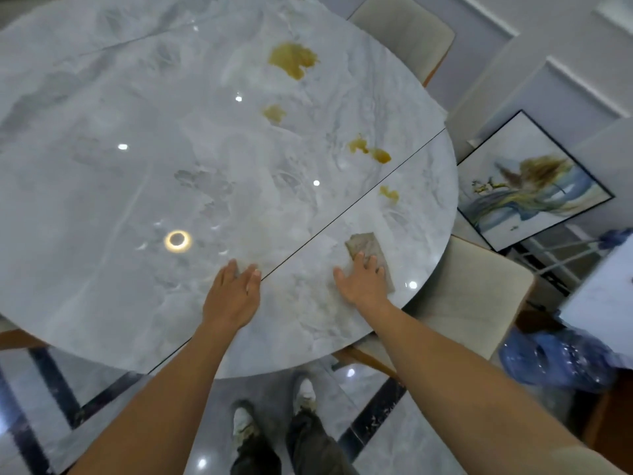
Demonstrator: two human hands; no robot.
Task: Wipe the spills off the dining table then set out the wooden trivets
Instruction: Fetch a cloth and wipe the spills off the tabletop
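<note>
The wiping cloth (364,245), grey-brown and folded, lies flat in the lower right part of the dining table (137,97), close to its edge. The right hand (363,282) presses on the cloth with straight, slightly spread fingers; it does not curl around it. The left hand (233,296) rests flat on the marble top just beside it, fingers straight and together, holding nothing.

Above the cloth four yellow-brown spills are not wiped: the small spill (388,193) nearest, the double spill (370,150), the middle spill (274,113), and the large spill (291,60) towards the top of the frame. The marble near the right hand looks faintly smeared.

In my judgement the wiping is at an early stage, and the trivets step is not begun; no wooden trivets are in view.

Around the table stand a cream chair (479,286) at right and a framed painting (527,186) leaning on the wall.
</note>
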